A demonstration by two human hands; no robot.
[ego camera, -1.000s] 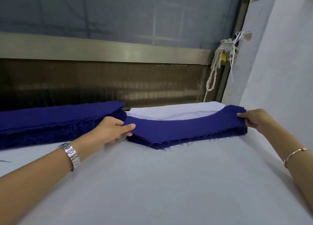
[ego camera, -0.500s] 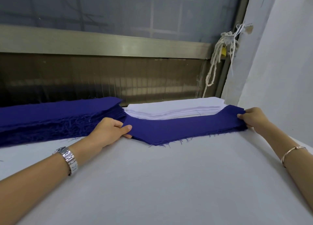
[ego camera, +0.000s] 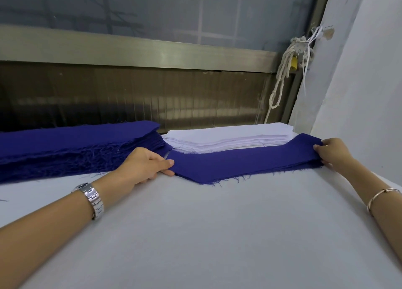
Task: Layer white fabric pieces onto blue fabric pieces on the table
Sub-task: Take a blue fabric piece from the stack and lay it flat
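- The left hand (ego camera: 143,165) pinches the left end of a small stack of dark blue, boomerang-shaped fabric pieces (ego camera: 239,164), thumb on top and fingers curled beneath the edge.
- The right hand (ego camera: 332,152) grips the stack's right end the same way, fingers curled around the edge near the table's far right corner.
- The blue stack lies flat on the pale grey cloth-covered table (ego camera: 206,234), its pointed bend toward the viewer and frayed threads along the near edge.
- Just behind it, touching its far edge, sits a pile of white fabric pieces of similar curved shape (ego camera: 228,137).
- To the left, a taller, longer pile of dark blue frayed fabric (ego camera: 71,145) runs along the back of the table.
- A silver metal wristwatch (ego camera: 92,198) is on the left wrist, a thin gold-coloured bangle (ego camera: 379,196) on the right.
- A knotted off-white rope (ego camera: 282,75) hangs by the window frame at the rear right.
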